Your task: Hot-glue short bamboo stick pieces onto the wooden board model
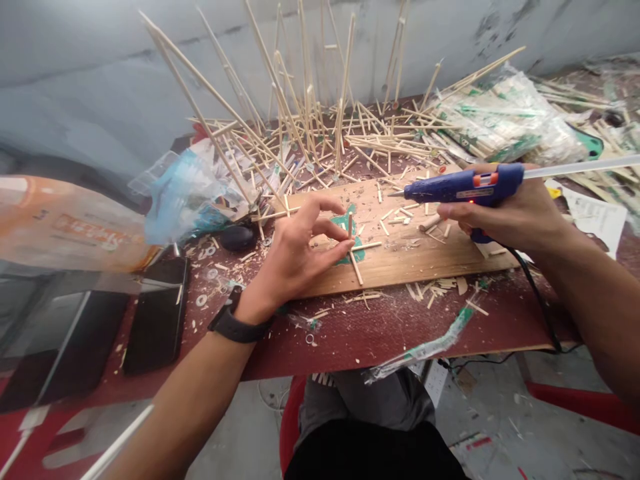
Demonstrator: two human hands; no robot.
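My left hand (pixel 305 250), with a black watch on its wrist, pinches a short wooden stick (pixel 351 225) that stands upright over crossed sticks (pixel 357 268). These lie on a green patch (pixel 357 248) of the wooden board (pixel 400 265). My right hand (pixel 515 217) is wrapped round a blue glue gun (pixel 450 187), its nozzle pointing left above the board and apart from the sticks. A long white glue stick (pixel 580 167) runs out of the gun's rear. Small cut stick pieces (pixel 400 217) lie between the two hands.
Many tall stick structures (pixel 310 127) rise behind the board. Plastic-wrapped stick bundles (pixel 510 113) lie at the back right. On the left are a black phone (pixel 156 317), an orange-white bag (pixel 75 223) and a black mouse (pixel 237 237). The gun's cord (pixel 537 293) hangs over the table's front edge.
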